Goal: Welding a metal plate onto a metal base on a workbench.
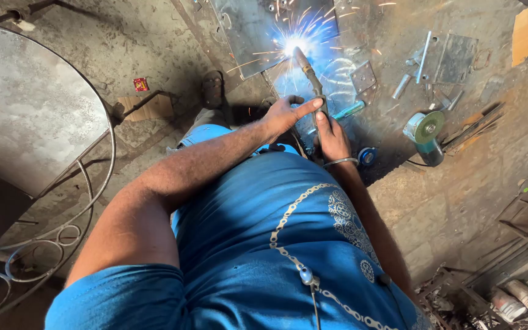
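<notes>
A dark welding torch (310,76) points up at a grey steel plate (258,30) on the floor. A bright blue-white arc (291,44) burns at its tip and throws sparks. My right hand (332,137), with a metal bangle on the wrist, grips the torch's lower handle. My left hand (285,115) rests on the torch just above it, with the forefinger stretched along the shaft. My blue shirt fills the lower middle of the view.
An angle grinder (426,135) with a green disc lies right of my hands. Small steel plates and rods (435,58) lie beyond it. A large round metal tabletop (25,104) with scrolled ironwork stands at left. Scrap metal (496,293) is piled at bottom right.
</notes>
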